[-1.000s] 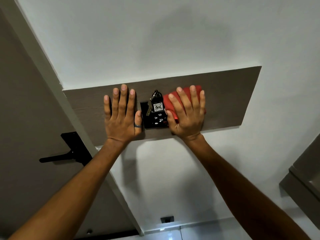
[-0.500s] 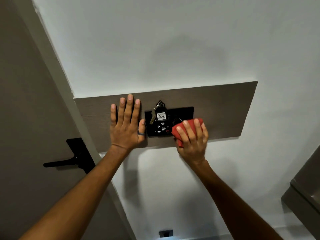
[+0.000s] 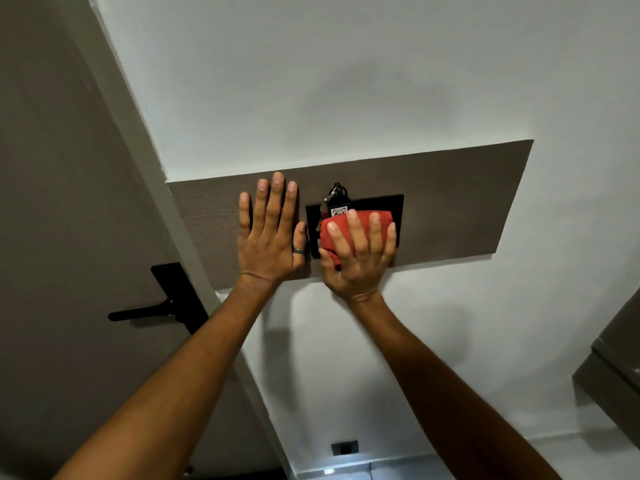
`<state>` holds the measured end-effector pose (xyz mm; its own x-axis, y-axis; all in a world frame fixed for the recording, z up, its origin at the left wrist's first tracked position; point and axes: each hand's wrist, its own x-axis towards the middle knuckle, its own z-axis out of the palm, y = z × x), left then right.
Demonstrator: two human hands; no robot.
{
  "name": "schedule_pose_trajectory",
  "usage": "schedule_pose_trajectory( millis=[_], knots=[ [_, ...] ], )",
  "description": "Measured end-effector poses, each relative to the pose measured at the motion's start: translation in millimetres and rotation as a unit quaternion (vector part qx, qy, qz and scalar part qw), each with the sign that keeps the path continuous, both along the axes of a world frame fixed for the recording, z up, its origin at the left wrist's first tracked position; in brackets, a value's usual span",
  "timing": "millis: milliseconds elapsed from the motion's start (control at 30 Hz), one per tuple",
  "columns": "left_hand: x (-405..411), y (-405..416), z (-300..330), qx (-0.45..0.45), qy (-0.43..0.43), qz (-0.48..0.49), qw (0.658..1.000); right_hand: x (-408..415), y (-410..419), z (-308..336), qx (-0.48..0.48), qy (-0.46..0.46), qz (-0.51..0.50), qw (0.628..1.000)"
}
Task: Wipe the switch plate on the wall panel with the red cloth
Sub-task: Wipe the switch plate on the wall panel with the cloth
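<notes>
Wall panel (image 3: 450,188): red cloth (image 3: 349,225), right hand (image 3: 356,261) hide switch plate (image 3: 388,206) middle.

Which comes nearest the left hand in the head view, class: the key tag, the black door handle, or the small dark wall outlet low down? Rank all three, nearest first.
From the left hand:
1. Key tag, just right, on the switch plate.
2. Door handle, lower left, on the door.
3. Wall outlet, far below, near the floor.

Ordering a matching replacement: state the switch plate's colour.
Black, seen in the head view: switch plate.
</notes>
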<state>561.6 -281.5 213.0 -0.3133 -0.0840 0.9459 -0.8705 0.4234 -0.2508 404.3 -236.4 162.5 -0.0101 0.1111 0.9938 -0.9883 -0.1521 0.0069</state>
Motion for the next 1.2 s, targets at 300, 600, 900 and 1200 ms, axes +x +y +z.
schedule_pose_trajectory(
  millis=[300,600,900,1200],
  knots=[
    [0,3,1,0.003,0.001,0.0,1.0,26,-5,-12,0.005,-0.063,0.005,0.998],
    [0,2,0,0.004,-0.001,0.001,1.0,29,-6,-12,0.015,-0.086,0.024,0.996],
    [0,4,-2,0.004,0.003,0.002,1.0,6,-5,-14,0.026,0.005,0.023,0.999],
    [3,3,-5,0.007,-0.004,0.011,1.0,-28,-1,-20,0.04,0.059,0.028,0.997]
  ],
)
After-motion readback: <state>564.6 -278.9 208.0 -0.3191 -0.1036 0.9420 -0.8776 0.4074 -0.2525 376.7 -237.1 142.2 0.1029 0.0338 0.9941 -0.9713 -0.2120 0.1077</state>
